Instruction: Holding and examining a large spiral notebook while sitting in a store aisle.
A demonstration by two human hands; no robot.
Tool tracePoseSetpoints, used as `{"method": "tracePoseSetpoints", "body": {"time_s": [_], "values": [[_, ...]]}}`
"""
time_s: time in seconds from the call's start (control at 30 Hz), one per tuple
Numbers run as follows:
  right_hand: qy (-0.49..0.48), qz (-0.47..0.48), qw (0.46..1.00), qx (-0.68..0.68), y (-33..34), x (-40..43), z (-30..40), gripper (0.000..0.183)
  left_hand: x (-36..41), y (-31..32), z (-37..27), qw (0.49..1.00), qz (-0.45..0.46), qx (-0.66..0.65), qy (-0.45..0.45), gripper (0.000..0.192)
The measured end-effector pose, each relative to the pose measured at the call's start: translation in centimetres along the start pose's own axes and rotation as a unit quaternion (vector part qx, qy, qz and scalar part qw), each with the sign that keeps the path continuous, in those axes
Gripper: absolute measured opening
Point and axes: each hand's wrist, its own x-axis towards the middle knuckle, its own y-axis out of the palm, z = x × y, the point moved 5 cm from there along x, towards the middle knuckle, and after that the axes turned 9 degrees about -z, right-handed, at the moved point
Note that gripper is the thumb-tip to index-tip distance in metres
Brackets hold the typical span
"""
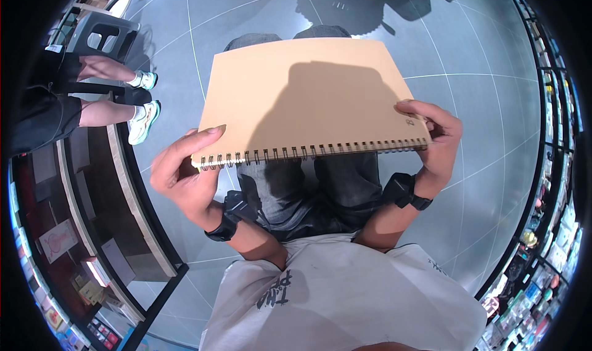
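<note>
A spiral-bound notebook with a plain tan cover [259,87] is held up above my knees, its black wire binding along the edge nearest my body. My left hand [187,166] grips the lower left corner, thumb on the cover and fingers underneath. At the right side, near the lower corner, my right hand [434,129] pinches the edge with its thumb on top. A small dark mark shows on the cover beside that thumb. The shadow of a head falls across the cover. Each wrist wears a black strap with a small box.
Dark shelving [125,184] with cards and boxes stands at the left. Above it are a person's legs in light sneakers [144,122] and a grey plastic stool [99,34]. Racks packed with small packaged goods [518,305] curve along the right. Grey tiled floor [481,133] lies between.
</note>
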Motion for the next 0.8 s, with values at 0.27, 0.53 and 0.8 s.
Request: {"method": "tracePoseSetpoints", "body": {"time_s": [0.27, 0.53, 0.8], "values": [[-0.145, -0.044, 0.988, -0.035, 0.1, 0.1, 2.6, 0.030, 0.3, -0.6, -3.6, 0.990, -0.056, 0.031, 0.128, 0.025], [-0.159, -0.092, 0.982, -0.035, -0.3, -0.5, 3.1, 0.027, -0.3, -1.5, -3.4, 0.997, -0.067, 0.004, 0.046, 0.028], [-0.076, 0.018, 0.997, -0.009, 0.3, 0.4, 2.9, 0.021, 0.1, -1.1, -1.8, 0.996, 0.025, -0.086, 0.014, 0.034]]}}
